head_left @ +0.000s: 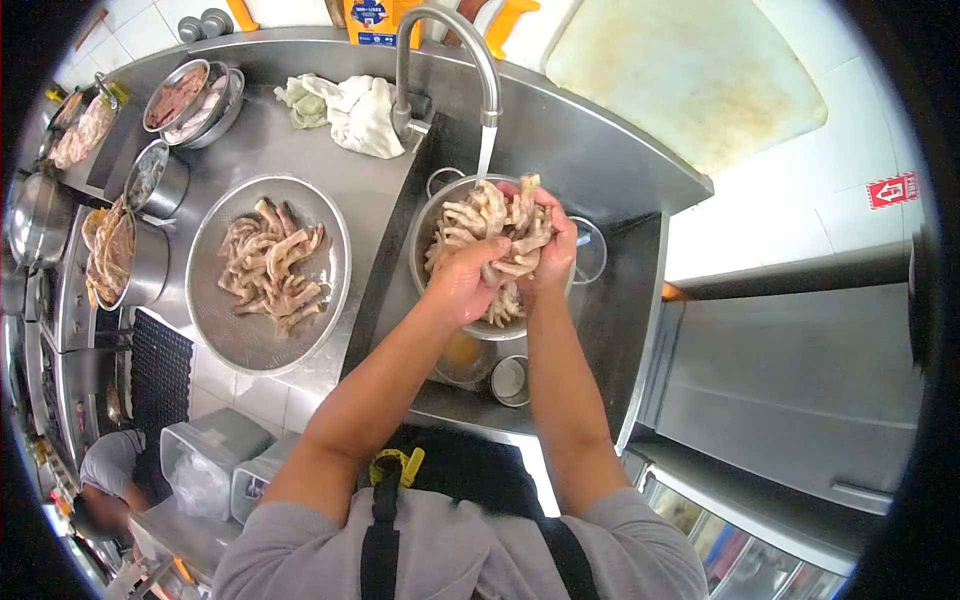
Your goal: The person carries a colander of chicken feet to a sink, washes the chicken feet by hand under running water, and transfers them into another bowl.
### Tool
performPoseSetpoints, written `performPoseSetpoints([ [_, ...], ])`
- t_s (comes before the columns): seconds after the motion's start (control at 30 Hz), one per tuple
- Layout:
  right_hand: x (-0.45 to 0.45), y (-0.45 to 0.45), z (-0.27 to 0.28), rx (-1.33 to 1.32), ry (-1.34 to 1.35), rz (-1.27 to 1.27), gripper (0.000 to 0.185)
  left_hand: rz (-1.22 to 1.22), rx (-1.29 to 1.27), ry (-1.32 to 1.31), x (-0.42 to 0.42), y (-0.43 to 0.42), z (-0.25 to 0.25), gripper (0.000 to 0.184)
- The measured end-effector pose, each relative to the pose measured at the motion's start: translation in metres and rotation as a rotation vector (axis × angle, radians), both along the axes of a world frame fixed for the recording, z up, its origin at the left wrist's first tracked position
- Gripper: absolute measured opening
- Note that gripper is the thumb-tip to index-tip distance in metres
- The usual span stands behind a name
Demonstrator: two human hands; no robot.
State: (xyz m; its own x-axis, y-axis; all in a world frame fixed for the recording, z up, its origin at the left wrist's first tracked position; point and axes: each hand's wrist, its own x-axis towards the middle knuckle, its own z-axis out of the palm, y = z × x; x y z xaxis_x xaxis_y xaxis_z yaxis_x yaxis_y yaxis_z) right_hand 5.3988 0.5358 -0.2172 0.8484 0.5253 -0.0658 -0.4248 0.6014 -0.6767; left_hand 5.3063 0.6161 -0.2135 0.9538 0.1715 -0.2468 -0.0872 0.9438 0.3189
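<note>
Both my hands hold a heap of pale chicken feet (pixel 500 218) over a round metal pot (pixel 417 250) in the sink. My left hand (pixel 468 283) is closed around the near left side of the heap. My right hand (pixel 558 248) cups its right side, with fingers partly hidden behind the feet. Water runs from the curved faucet (pixel 490 85) onto the heap. More chicken feet show lower in the pot. On the counter to the left, a wide metal colander (pixel 218 325) holds another pile of chicken feet (pixel 275 262).
A white cloth (pixel 362 118) lies behind the colander. Bowls of meat (pixel 178 97) and a filled pot (pixel 148 265) stand at the left. Small metal containers (pixel 510 380) sit in the sink's front. A cutting board (pixel 690 80) leans at the back; another person (pixel 115 470) is lower left.
</note>
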Motion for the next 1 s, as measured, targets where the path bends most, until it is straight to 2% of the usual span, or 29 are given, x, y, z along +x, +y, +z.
performPoseSetpoints([
  [0.1, -0.005, 0.009, 0.009, -0.003, 0.021, 0.021, 0.056, 0.056, 0.085, -0.074, -0.007, 0.0, 0.013, 0.057],
  [0.2, -0.002, 0.01, -0.001, -0.073, -0.195, -0.035, 0.056, 0.103, 0.156, -0.15, -0.011, 0.001, 0.03, 0.062],
  [0.23, -0.006, 0.013, 0.009, -0.126, -0.269, -0.077, 0.061, 0.079, 0.155, -0.155, -0.013, 0.004, 0.034, 0.069],
  [0.43, -0.015, 0.026, 0.027, -0.211, -0.596, -0.163, 0.073, 0.128, 0.148, -0.256, -0.028, 0.018, 0.048, 0.077],
  [0.53, -0.018, 0.027, 0.035, -0.161, -0.675, -0.124, 0.062, 0.129, 0.121, -0.296, -0.034, 0.022, 0.056, 0.077],
  [0.63, -0.01, 0.026, 0.033, -0.264, -0.918, -0.156, 0.056, 0.162, 0.083, -0.277, -0.038, 0.019, 0.063, 0.077],
  [0.73, -0.055, 0.056, 0.057, -0.426, -1.02, -0.045, 0.047, 0.282, 0.1, -0.284, -0.075, 0.047, 0.051, 0.076],
  [0.77, -0.07, 0.074, 0.047, -0.383, -1.039, -0.119, 0.04, 0.314, 0.117, -0.282, -0.092, 0.058, 0.048, 0.075],
  [0.87, -0.097, 0.095, 0.054, -0.489, -1.123, -0.079, 0.039, 0.402, 0.114, -0.247, -0.128, 0.079, 0.065, 0.072],
  [1.0, -0.112, 0.138, 0.05, -0.309, -1.355, -0.288, 0.038, 0.526, 0.147, -0.126, -0.17, 0.101, 0.072, 0.065],
])
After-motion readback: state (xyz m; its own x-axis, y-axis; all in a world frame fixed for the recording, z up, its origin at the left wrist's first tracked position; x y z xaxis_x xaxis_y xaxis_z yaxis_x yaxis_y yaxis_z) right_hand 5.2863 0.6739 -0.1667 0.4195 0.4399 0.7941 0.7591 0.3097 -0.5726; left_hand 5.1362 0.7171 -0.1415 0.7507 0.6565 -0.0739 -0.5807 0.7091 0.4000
